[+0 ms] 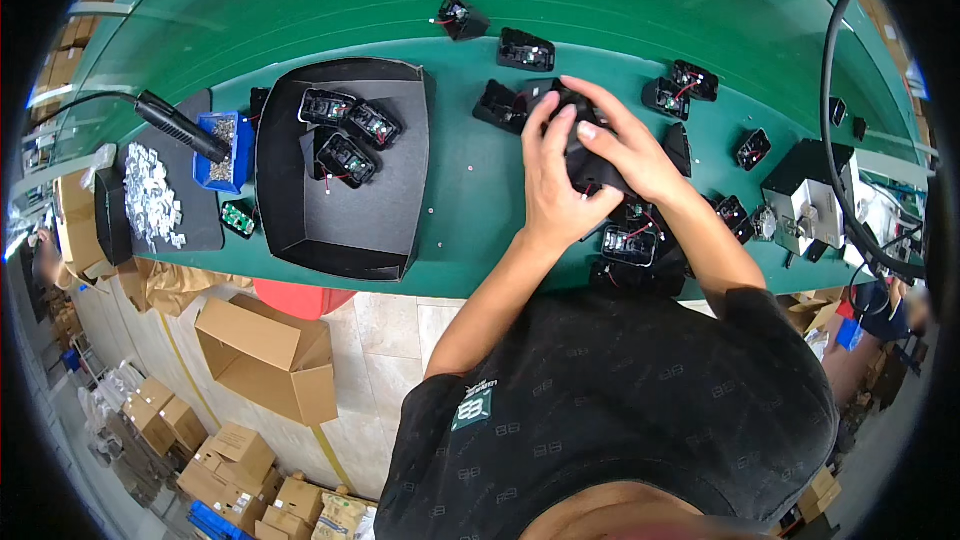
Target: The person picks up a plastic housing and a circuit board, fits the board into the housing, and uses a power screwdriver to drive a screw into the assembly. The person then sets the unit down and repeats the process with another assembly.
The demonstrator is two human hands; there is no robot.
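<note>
My left hand (pixel 552 190) and my right hand (pixel 635 152) are wrapped round a black plastic housing (pixel 577 152) above the green bench. Fingers of both hands press on it from its sides and top, hiding much of its shape. Just left of the fingertips lies another open black housing (pixel 500 107). Close to my right wrist, on the near side, sits an open housing (pixel 630 244) with red wires and a circuit board. Beyond my hands stands one more open housing (pixel 526 50).
A large black tray (pixel 345 230) on the left holds several open housings. Beside it are a blue bin (pixel 222 175) of screws, a black electric screwdriver (pixel 180 126) and a pile of small white parts (pixel 152 198). A black cable (pixel 832 90) hangs at the right, near a metal box (pixel 808 210).
</note>
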